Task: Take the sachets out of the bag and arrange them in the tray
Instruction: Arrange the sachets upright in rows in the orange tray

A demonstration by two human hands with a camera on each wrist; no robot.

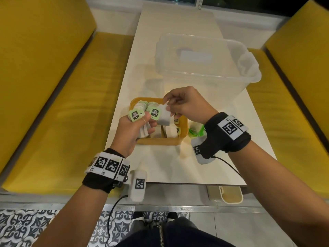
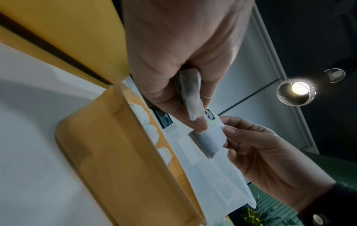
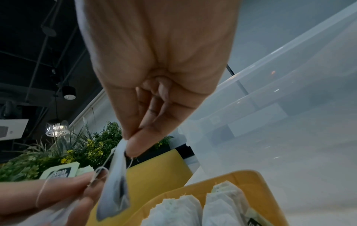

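A yellow tray (image 1: pixel 160 142) near the table's front edge holds several white tea sachets (image 3: pixel 183 211) with green tags, standing in rows. Over the tray's left side, my left hand (image 1: pixel 142 122) grips a small bunch of sachets (image 1: pixel 144 130), their green tags (image 1: pixel 134 114) sticking up and a string looped over the fingers. My right hand (image 1: pixel 169 106) pinches the top edge of one white sachet (image 1: pixel 164 117) between thumb and forefinger, so it hangs above the tray right beside the left hand's bunch. A crumpled green bag (image 1: pixel 195 131) lies on the table right of the tray, partly hidden by my right wrist.
A large clear plastic bin (image 1: pixel 204 68) stands on the white table (image 1: pixel 222 139) just behind and right of the tray. Yellow benches (image 1: pixel 62 104) run along both sides of the table. A cream container (image 1: pixel 229 195) sits below the front edge.
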